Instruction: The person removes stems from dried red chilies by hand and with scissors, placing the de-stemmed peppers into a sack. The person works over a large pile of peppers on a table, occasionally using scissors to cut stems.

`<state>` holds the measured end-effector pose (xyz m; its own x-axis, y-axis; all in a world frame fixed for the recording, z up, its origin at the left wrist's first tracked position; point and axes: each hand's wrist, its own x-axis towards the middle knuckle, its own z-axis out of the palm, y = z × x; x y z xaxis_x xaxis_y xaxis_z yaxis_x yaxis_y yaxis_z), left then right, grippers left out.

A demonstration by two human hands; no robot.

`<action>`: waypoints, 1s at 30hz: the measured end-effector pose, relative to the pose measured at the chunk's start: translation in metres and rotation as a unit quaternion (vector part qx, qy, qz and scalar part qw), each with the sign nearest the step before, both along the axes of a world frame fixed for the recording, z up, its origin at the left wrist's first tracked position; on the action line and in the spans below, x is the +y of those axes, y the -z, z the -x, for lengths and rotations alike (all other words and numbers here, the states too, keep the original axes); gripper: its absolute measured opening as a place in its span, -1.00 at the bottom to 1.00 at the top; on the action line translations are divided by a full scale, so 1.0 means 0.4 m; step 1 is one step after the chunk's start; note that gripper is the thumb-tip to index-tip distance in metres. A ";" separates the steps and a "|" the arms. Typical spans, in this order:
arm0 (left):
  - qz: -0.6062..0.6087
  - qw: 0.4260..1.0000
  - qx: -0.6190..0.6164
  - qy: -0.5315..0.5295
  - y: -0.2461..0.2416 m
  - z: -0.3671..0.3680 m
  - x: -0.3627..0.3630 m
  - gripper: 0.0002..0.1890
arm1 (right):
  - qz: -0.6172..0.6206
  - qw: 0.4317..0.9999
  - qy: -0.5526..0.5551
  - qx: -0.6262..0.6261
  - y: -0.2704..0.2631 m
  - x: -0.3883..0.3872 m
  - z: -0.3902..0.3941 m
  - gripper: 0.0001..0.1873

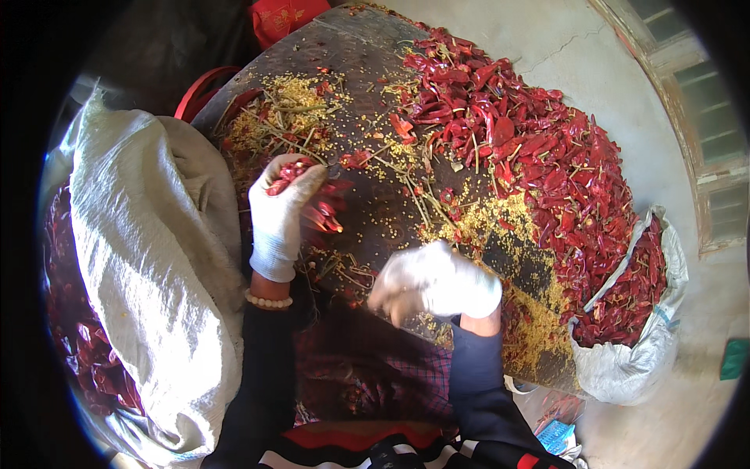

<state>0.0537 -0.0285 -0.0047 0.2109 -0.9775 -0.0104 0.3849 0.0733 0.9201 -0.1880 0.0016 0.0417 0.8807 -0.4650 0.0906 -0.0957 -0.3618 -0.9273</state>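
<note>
My left hand [280, 202], in a white knit glove, grips several dried red chili peppers [322, 214] above the near left of a dark table [375, 205]. The peppers stick out on both sides of the thumb. My right hand [430, 281], gloved the same way, hovers over the table's front edge and is blurred. Its fingers point down and left, and whether anything is between them cannot be made out. Loose yellow seeds [498, 223] and dry stems [425, 202] lie scattered about both hands.
A large heap of dried red chilies [521, 135] covers the table's right side. An open white woven sack [627, 369] of chilies stands at the right. Another white sack [146, 264] with chilies stands at my left. A red bag [287, 20] is at the far edge.
</note>
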 end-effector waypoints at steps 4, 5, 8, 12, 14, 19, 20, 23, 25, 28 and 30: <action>0.013 1.000 -0.015 0.010 0.002 0.016 0.001 -0.84 | 0.095 0.907 0.404 0.074 0.070 -0.138 -0.014 -0.84; 0.019 1.000 -0.004 0.015 0.001 0.021 -0.001 -0.84 | 0.182 0.845 0.480 0.149 0.091 -0.183 -0.015 -0.84; 0.001 0.999 -0.008 0.032 0.000 0.032 0.000 -0.83 | 0.316 0.761 0.534 0.188 0.150 -0.290 -0.024 -0.78; -0.026 0.998 0.021 0.053 0.000 0.051 0.005 -0.82 | 0.367 0.719 0.494 0.323 0.197 -0.365 -0.023 -0.73; -0.027 0.998 0.007 0.062 0.002 0.060 0.008 -0.84 | 0.347 0.737 0.511 0.273 0.205 -0.374 -0.022 -0.75; -0.030 0.996 0.013 0.081 0.003 0.073 0.008 -0.86 | 0.058 0.825 0.560 0.051 0.168 -0.322 -0.010 -0.88; -0.017 0.996 -0.008 0.085 0.002 0.073 0.008 -0.86 | 0.027 0.830 0.557 -0.008 0.157 -0.299 -0.014 -0.88; -0.010 0.994 -0.023 0.109 -0.005 0.077 0.013 -0.73 | -0.077 0.848 0.514 -0.107 0.113 -0.226 -0.019 -0.88; 0.005 0.992 -0.053 0.113 -0.012 0.087 0.020 -0.62 | -0.073 0.867 0.476 -0.125 0.089 -0.188 -0.033 -0.85; 0.095 0.976 -0.165 0.102 -0.019 0.103 0.015 -0.43 | -0.046 0.890 0.443 -0.103 0.059 -0.143 -0.047 -0.78; 0.076 0.976 -0.162 0.128 -0.021 0.109 0.018 -0.35 | -0.214 0.866 0.402 -0.208 0.047 -0.123 -0.053 -0.75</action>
